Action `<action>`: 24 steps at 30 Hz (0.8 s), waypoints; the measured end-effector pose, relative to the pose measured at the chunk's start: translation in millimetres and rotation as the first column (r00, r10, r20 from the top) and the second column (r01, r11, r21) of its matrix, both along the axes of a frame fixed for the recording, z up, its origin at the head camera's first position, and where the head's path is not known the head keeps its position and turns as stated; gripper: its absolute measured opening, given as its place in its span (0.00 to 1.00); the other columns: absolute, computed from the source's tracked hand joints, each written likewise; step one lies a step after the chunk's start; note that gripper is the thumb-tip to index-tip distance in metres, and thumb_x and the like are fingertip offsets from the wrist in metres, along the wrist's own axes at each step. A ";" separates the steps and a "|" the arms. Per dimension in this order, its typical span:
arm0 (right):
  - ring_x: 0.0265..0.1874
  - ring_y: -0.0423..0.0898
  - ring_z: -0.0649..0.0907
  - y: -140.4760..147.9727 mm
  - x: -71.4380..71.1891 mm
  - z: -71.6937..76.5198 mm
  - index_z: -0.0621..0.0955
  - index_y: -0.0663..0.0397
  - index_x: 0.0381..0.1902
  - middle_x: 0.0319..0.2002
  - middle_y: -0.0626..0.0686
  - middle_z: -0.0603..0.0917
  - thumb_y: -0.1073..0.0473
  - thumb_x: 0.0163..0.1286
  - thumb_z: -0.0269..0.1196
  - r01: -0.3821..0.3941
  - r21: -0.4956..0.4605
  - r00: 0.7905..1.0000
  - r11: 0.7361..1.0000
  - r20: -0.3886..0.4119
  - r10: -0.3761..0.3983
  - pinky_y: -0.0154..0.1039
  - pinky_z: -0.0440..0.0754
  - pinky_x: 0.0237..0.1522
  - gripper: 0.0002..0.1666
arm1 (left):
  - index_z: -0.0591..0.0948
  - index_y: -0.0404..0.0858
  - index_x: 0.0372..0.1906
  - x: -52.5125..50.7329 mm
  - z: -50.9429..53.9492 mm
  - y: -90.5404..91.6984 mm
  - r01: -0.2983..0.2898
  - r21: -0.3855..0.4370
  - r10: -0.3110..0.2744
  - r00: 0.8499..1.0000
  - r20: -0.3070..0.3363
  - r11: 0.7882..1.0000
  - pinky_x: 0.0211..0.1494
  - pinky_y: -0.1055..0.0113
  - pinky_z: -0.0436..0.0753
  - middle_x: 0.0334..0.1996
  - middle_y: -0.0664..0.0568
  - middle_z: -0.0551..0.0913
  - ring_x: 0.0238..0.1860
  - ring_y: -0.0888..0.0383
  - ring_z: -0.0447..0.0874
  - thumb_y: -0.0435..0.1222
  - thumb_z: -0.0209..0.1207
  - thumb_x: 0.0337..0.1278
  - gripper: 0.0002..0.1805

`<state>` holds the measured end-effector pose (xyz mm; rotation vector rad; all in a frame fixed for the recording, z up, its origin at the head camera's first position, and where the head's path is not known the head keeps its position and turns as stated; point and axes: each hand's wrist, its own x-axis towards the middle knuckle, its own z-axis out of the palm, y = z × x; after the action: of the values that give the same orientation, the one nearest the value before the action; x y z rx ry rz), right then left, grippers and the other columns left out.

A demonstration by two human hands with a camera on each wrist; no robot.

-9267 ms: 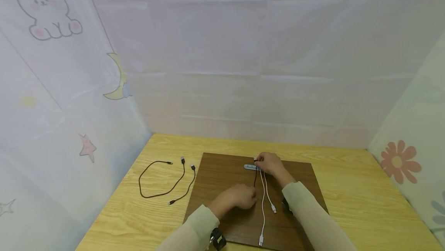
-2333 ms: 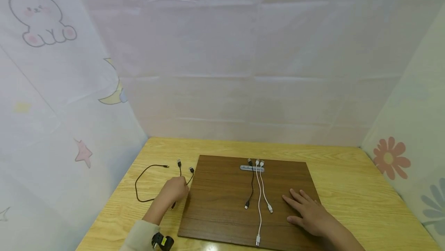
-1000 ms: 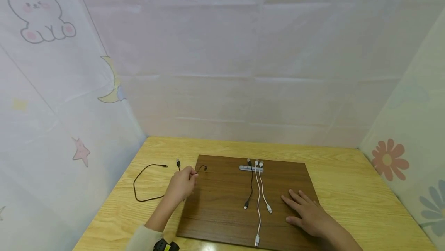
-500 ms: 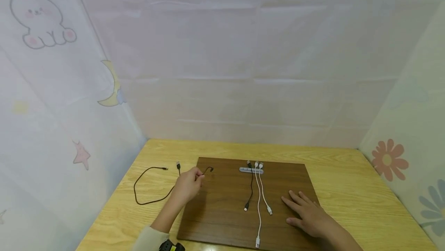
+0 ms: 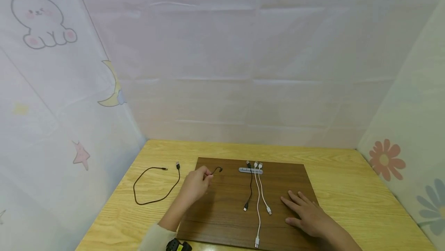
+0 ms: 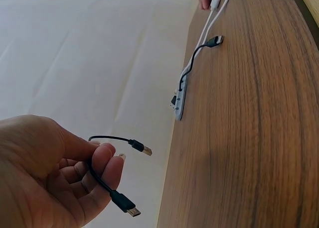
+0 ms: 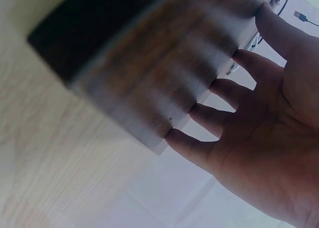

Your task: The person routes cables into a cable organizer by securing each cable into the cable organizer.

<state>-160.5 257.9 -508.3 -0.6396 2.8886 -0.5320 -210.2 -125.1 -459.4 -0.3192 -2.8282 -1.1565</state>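
Note:
My left hand (image 5: 196, 184) is raised over the left part of a brown wooden board (image 5: 219, 216), pinching a short black USB cable (image 5: 220, 169) between thumb and fingers. Both plugs of that cable hang free in the left wrist view, a larger metal-tipped plug (image 6: 139, 147) and a smaller plug (image 6: 124, 204). Near the board's far edge sits a pale blue cable clip strip (image 5: 244, 170). It carries a black cable (image 5: 251, 190) and two white cables (image 5: 258, 208), which trail toward me. My right hand (image 5: 307, 214) rests on the board's right side, fingers spread.
A longer black USB cable (image 5: 153, 201) lies curved on the yellow wood-grain table (image 5: 351, 189), left of the board. Behind the table rises a pale sheet wall (image 5: 222, 100), with printed side walls to the left and right.
My left hand has picked up the short black cable from the table left of the board and carried it rightward over the board. The right hand, earlier at the clip, now stays flat on the board.

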 end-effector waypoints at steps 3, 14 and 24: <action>0.70 0.79 0.60 -0.1 1.2 0.8 0.72 0.54 0.72 0.74 0.69 0.64 0.40 0.69 0.64 0.000 -0.004 1.000 1.000 0.002 0.000 0.84 0.60 0.55 0.41 | 0.81 0.33 0.43 0.1 -0.6 3.5 0.004 0.003 -0.004 1.000 0.003 1.000 0.21 0.69 0.75 0.29 0.45 0.85 0.20 0.63 0.77 0.34 0.56 0.74 0.08; 0.71 0.78 0.59 -0.6 1.4 2.5 0.71 0.54 0.73 0.74 0.68 0.64 0.40 0.69 0.64 -0.001 -0.006 1.000 1.000 0.008 0.001 0.84 0.59 0.56 0.41 | 0.81 0.35 0.42 -0.3 0.6 12.4 0.025 -0.012 -0.025 1.000 -0.004 1.000 0.21 0.70 0.75 0.29 0.47 0.85 0.21 0.63 0.77 0.35 0.56 0.74 0.07; 0.71 0.78 0.60 -0.1 1.8 -1.3 0.72 0.54 0.72 0.74 0.69 0.64 0.40 0.68 0.65 -0.006 -0.005 1.000 1.000 -0.012 0.006 0.82 0.61 0.57 0.41 | 0.81 0.37 0.40 0.9 2.5 25.2 0.051 -0.028 -0.052 0.998 -0.040 0.998 0.22 0.71 0.76 0.28 0.48 0.85 0.20 0.65 0.77 0.35 0.58 0.73 0.06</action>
<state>-158.6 257.8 -509.6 -0.6551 2.8965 -0.5369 -209.2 -99.9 -456.9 -0.4143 -2.8179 -1.1092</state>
